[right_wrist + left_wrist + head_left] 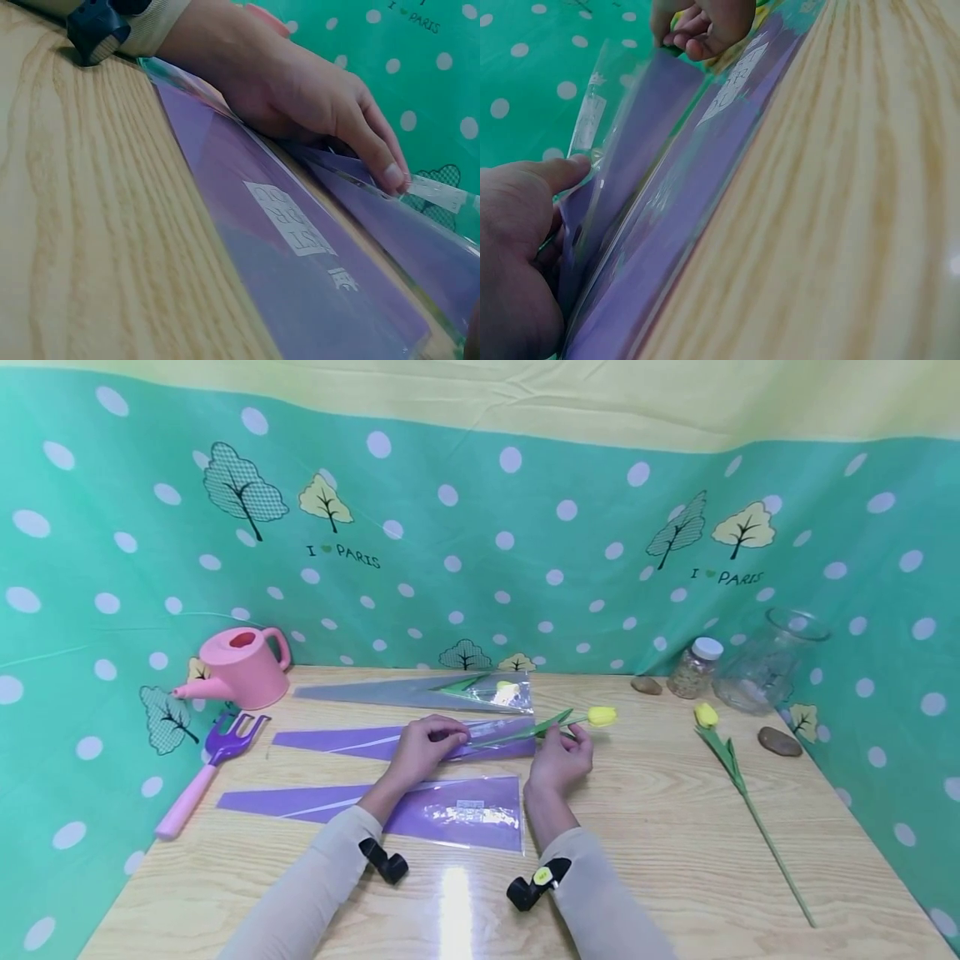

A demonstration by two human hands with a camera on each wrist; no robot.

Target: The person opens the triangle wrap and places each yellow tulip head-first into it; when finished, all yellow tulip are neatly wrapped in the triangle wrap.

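Note:
My left hand [423, 750] pinches the middle purple flower sleeve [337, 739] between thumb and fingers; in the right wrist view that left hand [315, 97] grips the sleeve's clear edge. A yellow tulip [602, 717] with green leaves lies partly in this sleeve, stem pointing left and bloom outside the open end. At that end my right hand [561, 762] holds the tulip by its leaves and stem. Nearer me lies another purple sleeve [480, 793] with a white label, flat on the table. Behind, a grey sleeve [360, 688] has a tulip inside.
At left stand a pink watering can [251, 672] and a purple garden fork [187, 802] with a pink handle. To the right lie a second yellow tulip [757, 818] and two stones [780, 742]. A lidded jar [692, 672] and a glass vase [757, 672] stand behind them.

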